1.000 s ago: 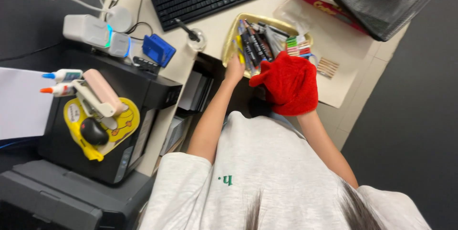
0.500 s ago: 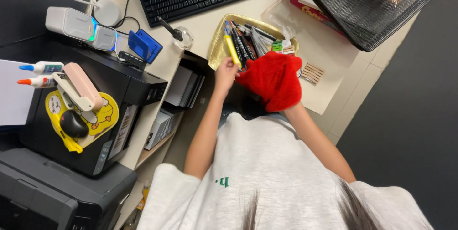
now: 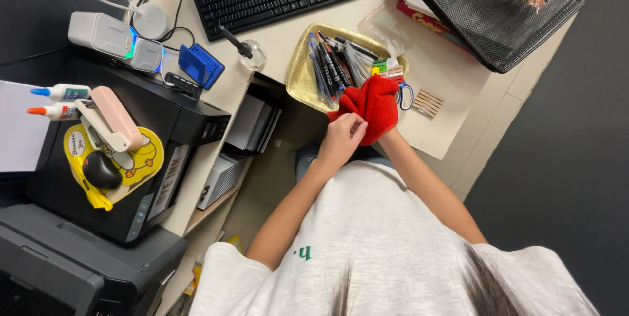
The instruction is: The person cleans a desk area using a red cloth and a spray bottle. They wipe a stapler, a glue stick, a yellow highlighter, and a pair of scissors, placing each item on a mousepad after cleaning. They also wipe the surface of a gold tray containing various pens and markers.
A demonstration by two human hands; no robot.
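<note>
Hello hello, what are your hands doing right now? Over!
Left hand pinching the red cloth's edge. Right hand hidden under the cloth. Gold tray of pens just beyond, scissors beside. Nothing in the way.

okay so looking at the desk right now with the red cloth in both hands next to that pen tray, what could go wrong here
The gold tray sits right at the desk edge, crowded with pens. The red cloth, gripped by the left hand and wrapped over the right hand, lies over the tray's near corner; a tug might drag the tray or flick pens off. The cloth could also snag the scissors beside it.
</note>
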